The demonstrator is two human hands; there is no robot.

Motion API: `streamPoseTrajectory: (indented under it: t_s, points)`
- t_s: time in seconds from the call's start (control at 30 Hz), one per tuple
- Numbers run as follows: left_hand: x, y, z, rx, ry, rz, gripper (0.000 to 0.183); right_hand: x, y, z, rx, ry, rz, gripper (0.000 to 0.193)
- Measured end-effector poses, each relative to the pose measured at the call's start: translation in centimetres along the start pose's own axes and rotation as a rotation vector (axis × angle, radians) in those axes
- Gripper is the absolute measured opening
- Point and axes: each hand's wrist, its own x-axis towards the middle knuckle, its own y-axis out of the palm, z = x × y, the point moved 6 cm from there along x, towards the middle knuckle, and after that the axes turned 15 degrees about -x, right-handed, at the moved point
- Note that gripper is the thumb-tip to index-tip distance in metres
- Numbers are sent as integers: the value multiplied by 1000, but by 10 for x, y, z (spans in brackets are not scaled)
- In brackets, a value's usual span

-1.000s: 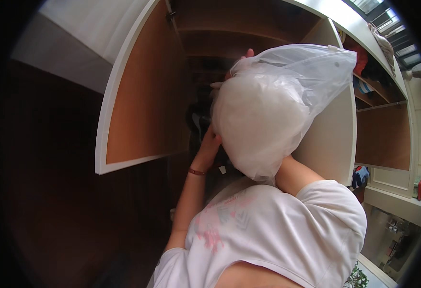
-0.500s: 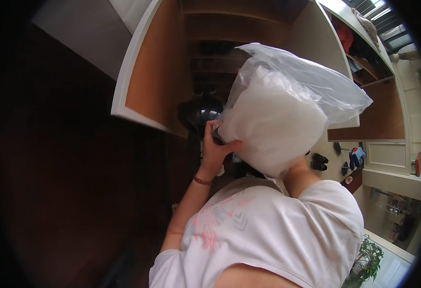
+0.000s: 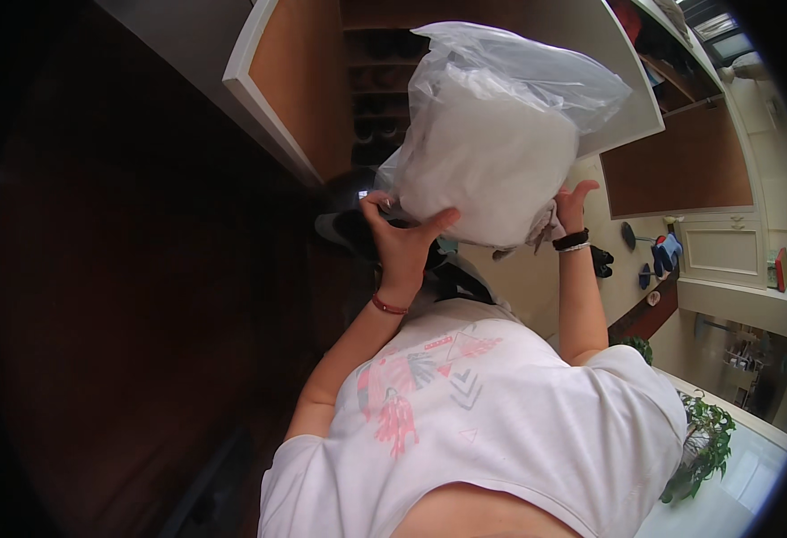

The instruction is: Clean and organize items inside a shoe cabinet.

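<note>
A clear plastic bag point(image 3: 501, 143) with a bulky white, soft-looking load is held up in front of my chest, its loose upper end tilted to the right. My left hand point(image 3: 402, 247) grips the bag's lower left side, thumb across the front. At the lower right side my right hand point(image 3: 573, 211) supports it, thumb pointing outward and the other fingers mostly hidden by the bag. A crumpled greyish bit of material point(image 3: 544, 224) shows at the bag's bottom beside my right hand. What exactly fills the bag cannot be made out.
Beyond the bag is a cabinet with its left door point(image 3: 299, 90) and right door point(image 3: 631, 99) standing open; dark shoes sit on its shelves point(image 3: 380, 103). A glossy black rounded object point(image 3: 344, 193) is beside my left hand. Shoes point(image 3: 601, 260) lie on the floor; a leafy plant point(image 3: 707, 439) stands lower right.
The bag has moved up and slightly left, away from my body. My right hand and forearm, earlier mostly behind the bag, now show at its right side.
</note>
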Motion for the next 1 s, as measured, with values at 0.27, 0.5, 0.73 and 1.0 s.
streamPoseTrajectory:
  t_s: [0.27, 0.5, 0.73, 1.0]
  points:
    - [-18, -12, -14, -6, 52, 14, 65, 2, 42, 27, -393, -36, -73, 52]
    - [-32, -32, -25, -153, -47, -57, 25, 12, 43, 14, -345, 44, -33, 39]
    - [-38, -40, -27, -195, 6, -103, 26, 15, 55, 19, -417, 28, 71, 39]
    - [-41, -59, -24, -366, -70, -83, 72, 3, 59, 26, -509, -37, -13, 39]
